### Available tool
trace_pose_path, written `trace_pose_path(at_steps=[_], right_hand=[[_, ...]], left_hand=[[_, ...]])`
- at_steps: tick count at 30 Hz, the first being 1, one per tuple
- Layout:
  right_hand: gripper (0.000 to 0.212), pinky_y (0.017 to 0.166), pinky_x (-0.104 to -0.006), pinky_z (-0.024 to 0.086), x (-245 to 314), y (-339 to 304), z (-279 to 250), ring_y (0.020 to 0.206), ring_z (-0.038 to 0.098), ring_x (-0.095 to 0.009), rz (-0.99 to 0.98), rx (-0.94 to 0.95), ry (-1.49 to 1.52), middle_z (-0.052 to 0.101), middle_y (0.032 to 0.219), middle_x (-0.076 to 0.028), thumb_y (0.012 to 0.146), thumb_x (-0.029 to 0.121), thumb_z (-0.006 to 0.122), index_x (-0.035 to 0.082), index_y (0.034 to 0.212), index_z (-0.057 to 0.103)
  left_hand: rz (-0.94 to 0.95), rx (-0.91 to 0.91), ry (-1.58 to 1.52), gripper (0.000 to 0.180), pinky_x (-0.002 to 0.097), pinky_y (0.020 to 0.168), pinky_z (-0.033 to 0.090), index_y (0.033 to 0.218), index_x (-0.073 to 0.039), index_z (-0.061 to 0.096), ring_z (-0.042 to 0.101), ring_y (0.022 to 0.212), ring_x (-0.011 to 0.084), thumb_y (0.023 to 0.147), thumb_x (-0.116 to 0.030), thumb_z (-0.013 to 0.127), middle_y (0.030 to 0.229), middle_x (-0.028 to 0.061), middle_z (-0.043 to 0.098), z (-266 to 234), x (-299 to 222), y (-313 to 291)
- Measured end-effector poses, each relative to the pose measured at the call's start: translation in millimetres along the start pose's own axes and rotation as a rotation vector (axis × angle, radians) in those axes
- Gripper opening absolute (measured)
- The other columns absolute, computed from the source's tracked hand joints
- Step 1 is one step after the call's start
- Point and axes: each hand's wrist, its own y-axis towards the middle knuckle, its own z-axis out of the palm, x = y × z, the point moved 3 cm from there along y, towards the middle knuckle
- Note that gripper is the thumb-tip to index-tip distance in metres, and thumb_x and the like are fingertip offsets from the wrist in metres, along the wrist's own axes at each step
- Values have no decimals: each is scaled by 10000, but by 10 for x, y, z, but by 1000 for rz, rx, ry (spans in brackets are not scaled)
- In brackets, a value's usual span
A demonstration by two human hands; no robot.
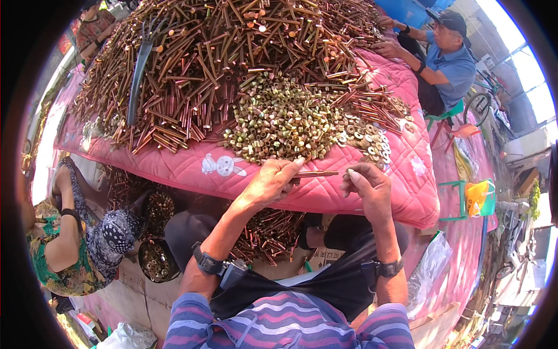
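Observation:
My left hand [273, 181] is closed round a long brass-coloured bolt [317, 174], whose free end points right, just past the edge of the pink quilted cover [256, 179]. Close to that end, my right hand [369, 185] has its thumb and fingers pinched together. Whatever sits in the pinch is too small to make out. Beyond both hands lies a heap of small brass-coloured nuts or sleeves [285, 119], with flat washers [365, 139] to its right. A large pile of similar bolts [215, 52] covers the table behind them.
A dark fork-like tool [138, 81] rests on the bolt pile. More bolts [270, 232] lie under the table, beside a black bucket [157, 260] of metal parts. Co-workers sit at the right [450, 64], left [87, 244] and far left [93, 29]. A green stool [453, 200] stands at right.

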Motion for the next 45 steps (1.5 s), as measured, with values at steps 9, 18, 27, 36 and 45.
trace_pose_path(at_steps=[9, 18, 27, 36, 45], right_hand=[[168, 656, -307, 549, -159, 29, -179, 782, 666, -176, 73, -7, 309, 668, 922, -111, 965, 99, 603, -34, 1061, 642], [175, 645, -302, 549, -164, 63, -215, 751, 662, -167, 108, 33, 278, 669, 897, -99, 954, 82, 597, -40, 1072, 640], [170, 629, -256, 565, -167, 101, -299, 742, 686, -149, 99, -61, -79, 688, 888, -89, 951, 70, 634, -51, 1071, 633], [166, 621, -277, 533, -121, 127, -409, 692, 682, -136, 5, -231, -683, 696, 763, -82, 904, 129, 701, -12, 989, 683], [167, 634, -334, 531, 72, -5, -1119, 672, 691, -212, -88, -432, -1063, 709, 773, -136, 876, 139, 695, -14, 941, 680]], left_hand=[[-4, -9, -63, 375, 192, 398, 210, 713, -120, 509, 306, 475, 1, 1031, -314, 549, 608, -87, 399, -6, 41, 24], [-26, -42, -67, 373, 193, 397, 209, 720, -117, 519, 306, 474, 5, 1030, -322, 552, 613, -84, 404, -19, 56, 37], [-14, -46, -36, 395, 205, 391, 214, 707, -117, 519, 321, 456, 16, 1030, -342, 547, 582, -76, 402, -7, 13, 26], [-23, -72, -8, 412, 204, 378, 205, 708, -122, 491, 306, 442, 19, 1029, -375, 540, 573, -81, 375, -2, -17, 6], [-3, -72, -8, 430, 209, 371, 194, 703, -115, 504, 299, 430, 20, 1029, -394, 535, 563, -81, 384, -12, -3, 18]])
